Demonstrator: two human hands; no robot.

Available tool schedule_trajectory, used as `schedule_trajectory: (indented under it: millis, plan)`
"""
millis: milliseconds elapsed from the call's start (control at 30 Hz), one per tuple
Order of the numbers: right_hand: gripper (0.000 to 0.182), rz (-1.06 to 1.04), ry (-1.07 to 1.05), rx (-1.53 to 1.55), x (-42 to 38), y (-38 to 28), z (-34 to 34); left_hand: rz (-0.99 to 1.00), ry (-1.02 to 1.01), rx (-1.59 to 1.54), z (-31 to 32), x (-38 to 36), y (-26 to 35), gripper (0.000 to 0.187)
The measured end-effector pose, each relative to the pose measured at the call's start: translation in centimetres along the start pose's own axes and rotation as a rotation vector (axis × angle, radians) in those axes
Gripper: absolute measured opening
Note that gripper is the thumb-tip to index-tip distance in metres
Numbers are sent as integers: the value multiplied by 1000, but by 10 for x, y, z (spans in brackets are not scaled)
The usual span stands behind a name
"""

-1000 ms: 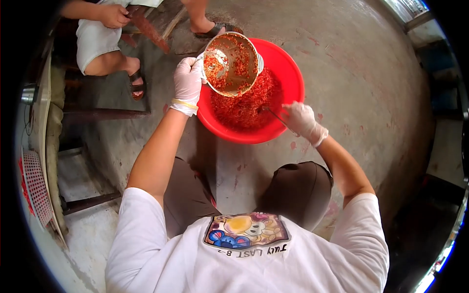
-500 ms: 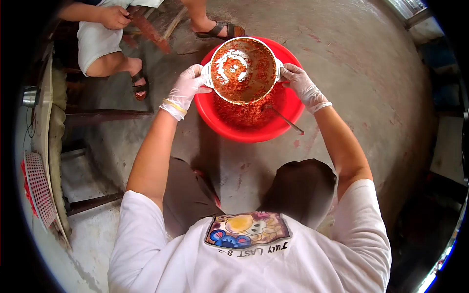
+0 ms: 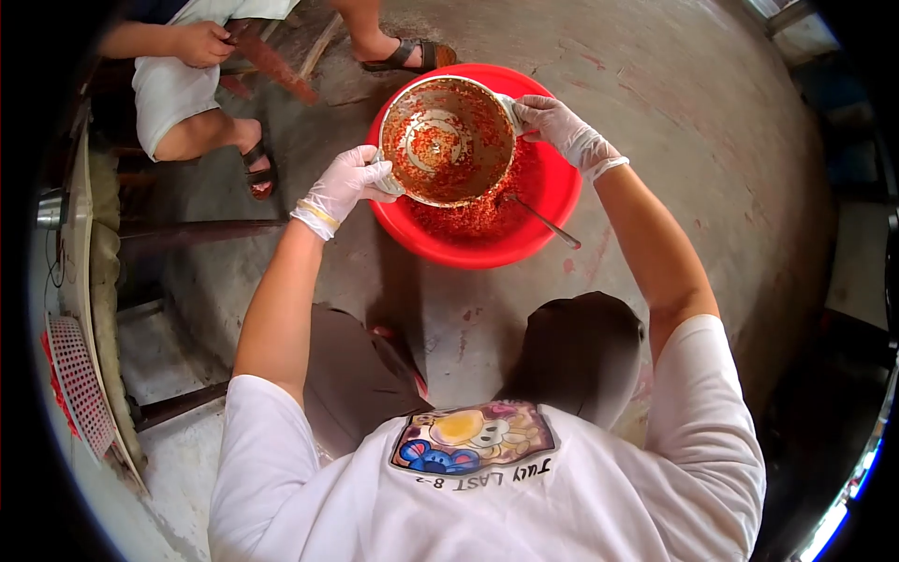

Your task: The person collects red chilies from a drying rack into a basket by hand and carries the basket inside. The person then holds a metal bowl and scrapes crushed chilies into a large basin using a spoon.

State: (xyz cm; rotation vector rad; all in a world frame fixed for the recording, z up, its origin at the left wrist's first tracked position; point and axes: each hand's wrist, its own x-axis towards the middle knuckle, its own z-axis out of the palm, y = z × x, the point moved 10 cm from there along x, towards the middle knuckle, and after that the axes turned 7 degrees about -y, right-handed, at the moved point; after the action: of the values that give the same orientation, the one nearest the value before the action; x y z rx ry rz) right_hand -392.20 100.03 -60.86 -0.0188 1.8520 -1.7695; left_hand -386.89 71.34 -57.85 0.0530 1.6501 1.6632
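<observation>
A two-handled metal pot (image 3: 448, 140) is tipped over a red basin (image 3: 440, 251), its inside facing me and smeared with chopped red chili. In a clear plastic glove, my left hand (image 3: 351, 184) is closed round the pot's left handle. My right hand (image 3: 562, 129), gloved too, grips the opposite handle, higher up. Chopped chili (image 3: 468, 223) fills part of the basin below the pot. A metal spoon (image 3: 552, 225) leans out over the basin's right rim, its lower end in the chili.
Across from me another person's hand (image 3: 203, 44) holds a reddish-brown piece of wood (image 3: 272, 64). Their sandalled foot (image 3: 412, 54) stands close to the basin. A pink plastic basket (image 3: 82, 384) is at the left. Concrete floor (image 3: 693, 178) surrounds the basin.
The pot has shifted slightly left and tilted, its right handle now higher than its left. Both hands still hold it. The whole view has moved a little.
</observation>
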Motion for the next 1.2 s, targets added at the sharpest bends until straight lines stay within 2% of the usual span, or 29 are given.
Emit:
schedule_trajectory:
  millis: [67, 100, 133, 200, 267, 300, 333, 400, 500, 600, 700, 800, 833, 933, 1033, 1133, 1200]
  plan:
    - [31, 2, 74, -19, -14, -11, -1, 27, 27, -12, 1, 0, 3, 17]
    - [27, 14, 95, -154, -18, -1, -11, 46, 54, -4, 1, -1, 2, 17]
    - [22, -42, 87, -462, -13, 39, -33, 66, 80, 4, 0, -1, 2, 17]
    - [12, 13, 96, -1071, -47, 46, -17, 51, 119, 15, 0, -1, 0, 15]
    - [25, 124, 127, -1139, -93, 78, 5, 40, 178, 27, 1, 0, -4, 14]
    - [36, 351, -8, -1147, -112, 88, 20, 59, 196, -8, -1, 3, -9, 11]
    - [47, 100, 139, -1344, -121, 78, 34, 51, 214, 4, -2, 5, -13, 10]
    - [52, 89, 146, -1405, -130, 78, 43, 39, 253, 24, -7, 10, -17, 9]
    - [47, 246, 6, -1329, -127, 95, 40, 35, 294, -4, -15, 16, -23, 7]
    - [40, 372, -42, -1339, -125, 112, 33, 22, 334, 11, -22, 16, -26, 7]
    - [38, 470, -137, -1200, -133, 122, 36, 18, 363, 22, -19, 12, -22, 8]
    - [37, 370, 9, -1146, -141, 110, 23, 22, 399, 45, -16, 9, -15, 9]
    - [36, 232, 58, -1075, -143, 99, 23, 19, 404, 62, -16, 9, -15, 10]
    - [33, 223, 9, -1107, -146, 107, 15, 16, 388, 37, -15, 16, -19, 9]
    - [34, 154, 128, -978, -143, 90, 2, 27, 392, 30, -13, 16, -15, 10]
    - [37, -146, 223, -812, -135, 38, 8, 34, 407, 36, -12, 15, -12, 9]
    - [40, -236, 208, -751, -125, 6, 21, 38, 408, 62, -12, 18, -14, 9]
